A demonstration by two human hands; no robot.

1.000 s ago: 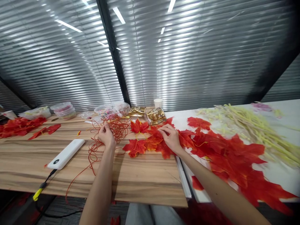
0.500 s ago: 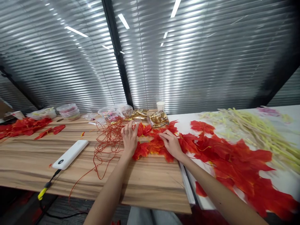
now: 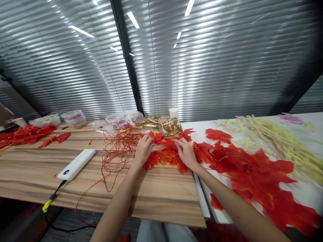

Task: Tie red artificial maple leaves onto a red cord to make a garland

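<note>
Red and orange artificial maple leaves (image 3: 168,153) lie in a band across the middle of the wooden table (image 3: 166,195) and run on over the white surface at the right. My left hand (image 3: 144,149) is closed in a pinch at the left end of the leaves, thumb pointing right, on a leaf. My right hand (image 3: 186,153) rests at the leaves further right, its fingers pinched together; what they hold is too small to make out. A loose tangle of red cord (image 3: 121,148) lies just left of my left hand.
A white power bank (image 3: 77,164) with a cable lies at the left. Behind the leaves stand gold packets (image 3: 171,127) and a paper cup (image 3: 173,112). Plastic tubs (image 3: 74,118) and more red leaves (image 3: 27,134) are at the back left, yellow stems (image 3: 285,141) at the right.
My left hand has moved slightly right and its spread fingers have closed into a pinch at the leaves. My right hand has shifted a little to the right.
</note>
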